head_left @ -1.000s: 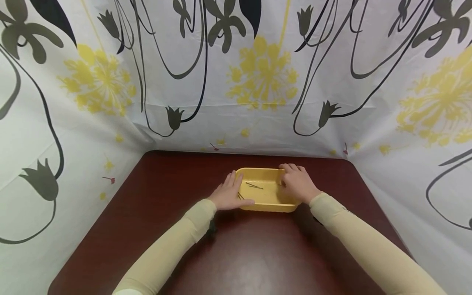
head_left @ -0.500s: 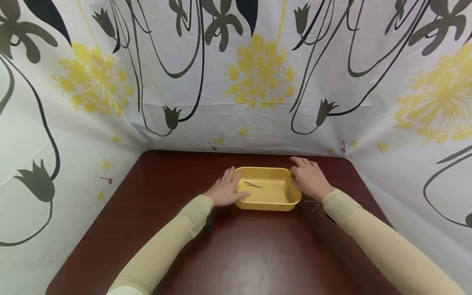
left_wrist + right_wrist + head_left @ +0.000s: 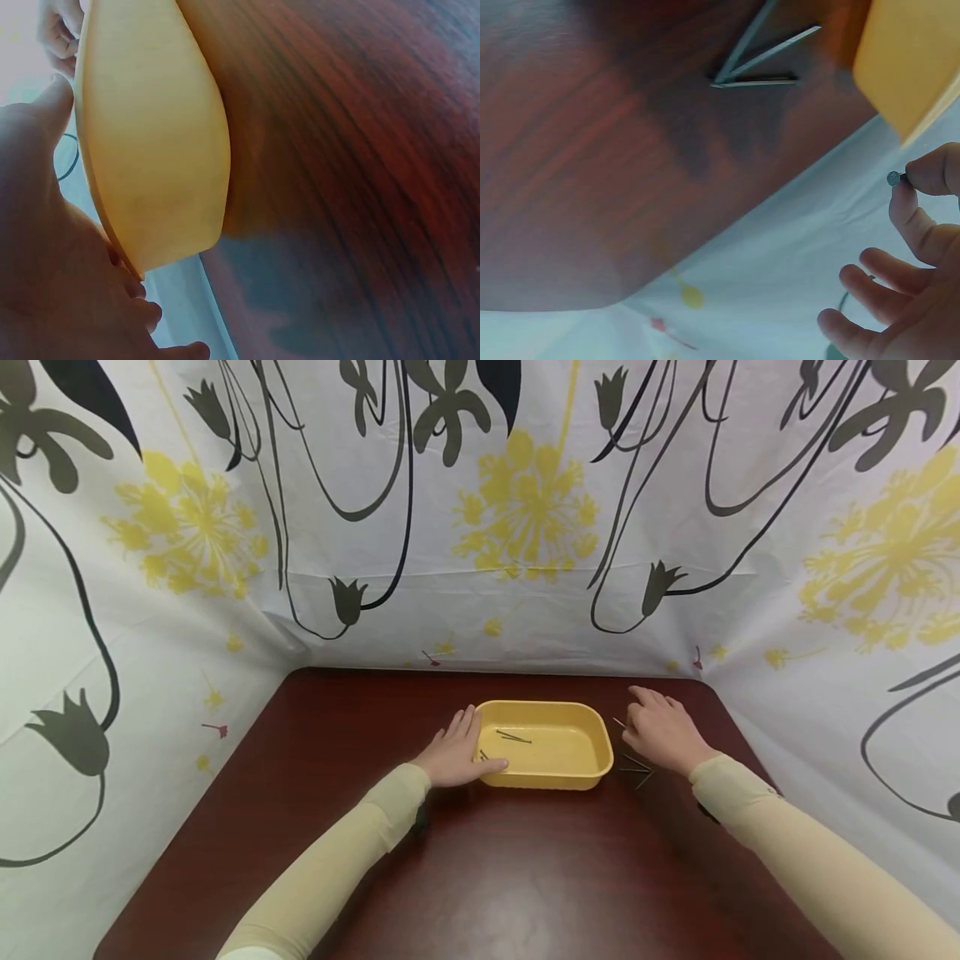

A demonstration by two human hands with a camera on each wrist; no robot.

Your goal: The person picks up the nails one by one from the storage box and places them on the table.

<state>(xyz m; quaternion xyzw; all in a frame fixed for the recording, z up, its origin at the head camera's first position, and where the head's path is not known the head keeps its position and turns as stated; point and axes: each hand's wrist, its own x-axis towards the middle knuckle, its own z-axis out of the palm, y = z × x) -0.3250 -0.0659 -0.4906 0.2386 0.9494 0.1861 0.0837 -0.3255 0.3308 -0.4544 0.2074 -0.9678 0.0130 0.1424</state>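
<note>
- The right hand (image 3: 663, 731) pinches one nail (image 3: 893, 178) between thumb and forefinger, its round head showing at the fingertips; the other fingers are loosely bent. It is raised beside the tray's right end.
- The left hand (image 3: 452, 753) is spread, fingers straight, resting on the tray's left end with the thumb along the near rim. It covers part of that end.
- One yellow tray (image 3: 562, 752) sits on the table between the hands.
- Inside lie two nails (image 3: 514, 737) left of the middle, nearly side by side; more nail ends (image 3: 483, 756) show by the left hand, too hidden to count.
- Three loose nails (image 3: 756, 82) lie on the table between tray and right forearm, fanned out from one meeting end.
- Two pale sleeves (image 3: 330, 860) reach across one dark red-brown table (image 3: 510, 877).
- White flowered cloth (image 3: 442, 543) hangs behind and on both sides.
</note>
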